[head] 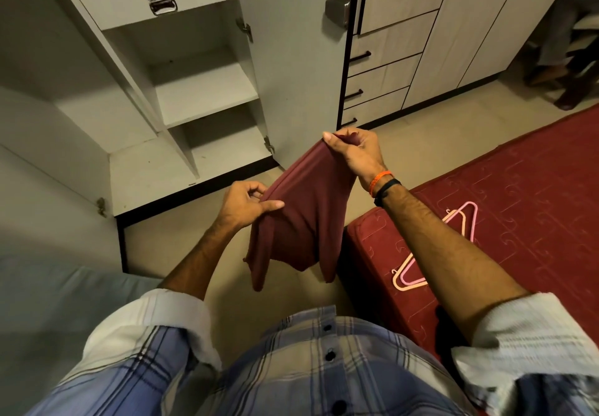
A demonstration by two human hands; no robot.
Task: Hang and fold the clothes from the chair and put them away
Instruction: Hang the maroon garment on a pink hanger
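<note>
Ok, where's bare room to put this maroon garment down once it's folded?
The open wardrobe's middle shelf and bottom compartment look bare. The red mattress is free beyond the pink hangers, crowded near its corner.

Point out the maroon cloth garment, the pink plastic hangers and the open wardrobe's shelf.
Maroon cloth garment [301, 218]: head view, middle of the hanging fabric.
Pink plastic hangers [409, 278]: head view, lower corner on the bed.
Open wardrobe's shelf [207, 98]: head view, bare shelf board.
</note>
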